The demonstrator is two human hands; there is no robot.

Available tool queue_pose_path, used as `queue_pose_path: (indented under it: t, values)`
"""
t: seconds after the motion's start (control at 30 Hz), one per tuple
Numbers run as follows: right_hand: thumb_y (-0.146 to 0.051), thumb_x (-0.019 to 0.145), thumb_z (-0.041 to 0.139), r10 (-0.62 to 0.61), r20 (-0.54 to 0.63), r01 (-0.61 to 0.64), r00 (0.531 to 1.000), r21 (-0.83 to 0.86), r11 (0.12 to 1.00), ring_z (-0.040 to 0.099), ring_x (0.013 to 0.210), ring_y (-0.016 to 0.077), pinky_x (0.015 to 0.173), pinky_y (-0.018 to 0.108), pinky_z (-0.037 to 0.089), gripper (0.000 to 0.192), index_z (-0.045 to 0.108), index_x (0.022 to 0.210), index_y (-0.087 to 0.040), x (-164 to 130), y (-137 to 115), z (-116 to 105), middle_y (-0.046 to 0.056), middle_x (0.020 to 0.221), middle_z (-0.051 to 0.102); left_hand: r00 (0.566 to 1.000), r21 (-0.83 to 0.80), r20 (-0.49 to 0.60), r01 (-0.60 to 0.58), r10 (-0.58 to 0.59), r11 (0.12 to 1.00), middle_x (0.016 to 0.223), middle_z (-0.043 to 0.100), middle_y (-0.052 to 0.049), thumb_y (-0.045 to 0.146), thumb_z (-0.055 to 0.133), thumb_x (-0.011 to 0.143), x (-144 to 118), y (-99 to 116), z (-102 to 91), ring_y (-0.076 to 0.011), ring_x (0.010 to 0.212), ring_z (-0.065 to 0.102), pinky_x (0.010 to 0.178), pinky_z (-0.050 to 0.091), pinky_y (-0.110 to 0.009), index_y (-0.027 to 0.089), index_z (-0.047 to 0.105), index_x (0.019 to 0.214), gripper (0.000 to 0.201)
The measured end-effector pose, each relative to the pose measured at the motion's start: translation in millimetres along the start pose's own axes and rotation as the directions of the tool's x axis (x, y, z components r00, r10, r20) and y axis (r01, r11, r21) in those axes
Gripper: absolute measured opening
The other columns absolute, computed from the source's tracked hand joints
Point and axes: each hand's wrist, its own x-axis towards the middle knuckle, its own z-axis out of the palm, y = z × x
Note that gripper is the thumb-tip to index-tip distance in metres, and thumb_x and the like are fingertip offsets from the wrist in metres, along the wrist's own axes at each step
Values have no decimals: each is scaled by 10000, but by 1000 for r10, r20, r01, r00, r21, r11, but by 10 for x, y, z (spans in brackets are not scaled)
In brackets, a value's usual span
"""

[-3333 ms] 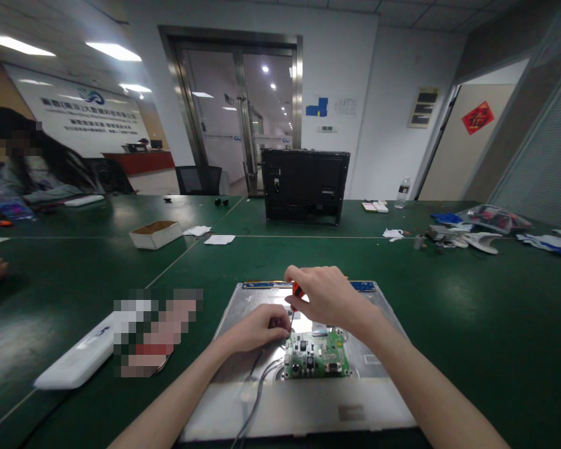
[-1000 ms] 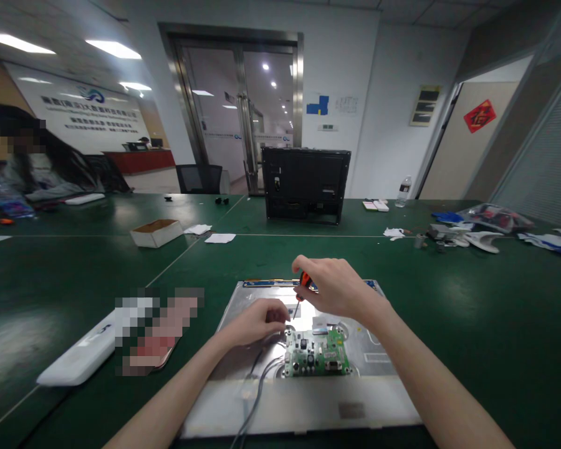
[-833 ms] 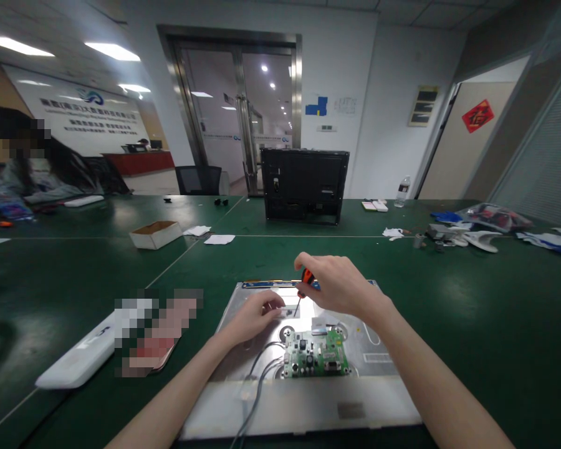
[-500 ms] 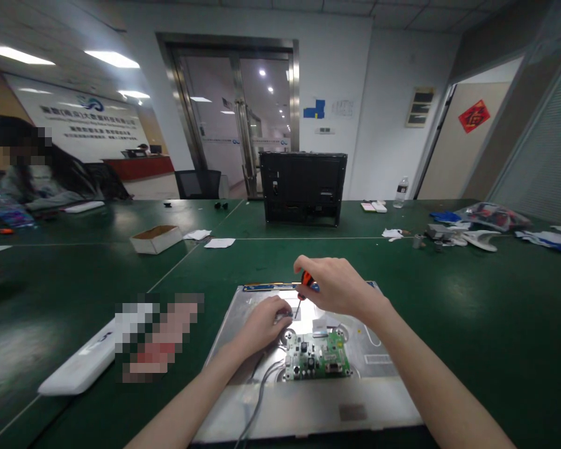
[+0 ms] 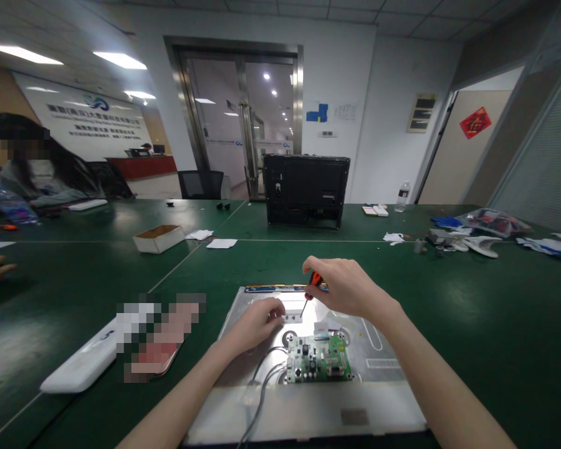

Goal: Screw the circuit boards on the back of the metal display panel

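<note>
Fingers point(image 5: 318, 282) of right hand point(image 5: 348, 288) clamp screwdriver point(image 5: 310, 286) | left hand point(image 5: 257, 322) fingertips pressing metal panel point(image 5: 308, 408)

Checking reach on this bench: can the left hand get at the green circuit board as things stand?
Probably yes: the left hand rests on the metal panel just beyond the green circuit board, nothing between.

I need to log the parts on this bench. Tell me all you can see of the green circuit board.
The green circuit board is small and rectangular, lying flat on the silver metal panel, near its middle. Dark chips and silvery connectors stud its top. Grey wires run from its left edge toward the panel's near edge. Neither hand touches it.
</note>
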Motion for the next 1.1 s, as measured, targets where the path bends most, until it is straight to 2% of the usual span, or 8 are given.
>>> queue_pose_path:
  t: [0.23, 0.5, 0.63, 0.73, 0.83, 0.97, 1.1]
  values:
    - [-294, 817, 608, -24, -22, 24, 999, 4, 1000, 595, 713, 156, 540, 258, 239, 216, 511, 997, -221, -56, -46, -100, 2, 866, 680, 985, -71, 168, -26, 38, 997, 684, 594, -1, 248, 505, 805, -45, 82, -121, -154, 652, 524, 594, 354, -233, 156, 606, 747, 149]
    - [-290, 834, 610, -72, 16, 73, 997, -10, 997, 597, 695, 148, 534, 256, 253, 178, 523, 969, -213, -84, -102, -150, -5, 844, 682, 974, -25, 217, -59, 63, 998, 670, 565, 14, 242, 499, 824, -87, 189, -177, -140, 631, 490, 581, 319, -230, 163, 585, 760, 134]
    - [-303, 839, 610, -83, 16, 83, 996, -26, 996, 605, 706, 155, 532, 258, 255, 193, 522, 983, -209, -87, -103, -177, -1, 865, 686, 978, -6, 203, -51, 51, 999, 763, 613, -1, 156, 481, 795, -247, 311, -169, -154, 711, 529, 634, 348, -235, 175, 582, 781, 104]
    - [-312, 838, 614, -83, 10, 83, 997, -31, 996, 608, 717, 160, 533, 260, 255, 207, 520, 992, -212, -88, -99, -189, -2, 877, 687, 979, -27, 206, 1, 5, 1000, 802, 636, -11, 155, 491, 786, -433, 430, -136, -161, 734, 550, 649, 368, -235, 178, 590, 812, 105]
    - [-309, 842, 608, -89, 7, 89, 996, -21, 996, 609, 727, 159, 536, 261, 257, 201, 520, 997, -216, -94, -102, -195, -3, 884, 687, 989, -56, 134, 70, -62, 996, 789, 645, -13, 186, 519, 786, -598, 506, -52, -167, 729, 560, 650, 379, -237, 178, 596, 791, 78]
    - [-303, 842, 601, -91, 17, 91, 996, -12, 996, 604, 715, 155, 535, 265, 258, 183, 528, 988, -218, -98, -112, -204, -4, 873, 685, 998, -85, 63, 34, -28, 996, 742, 644, -19, 190, 496, 806, -701, 470, 148, -170, 700, 578, 625, 377, -236, 184, 609, 728, 138]
    - [-300, 838, 603, -88, 17, 88, 996, 0, 996, 598, 705, 147, 537, 266, 259, 179, 536, 983, -220, -94, -116, -213, -8, 862, 684, 999, -104, 7, -35, 36, 994, 772, 643, -37, 175, 477, 813, -712, 384, 312, -172, 711, 592, 614, 387, -228, 189, 634, 754, 169]
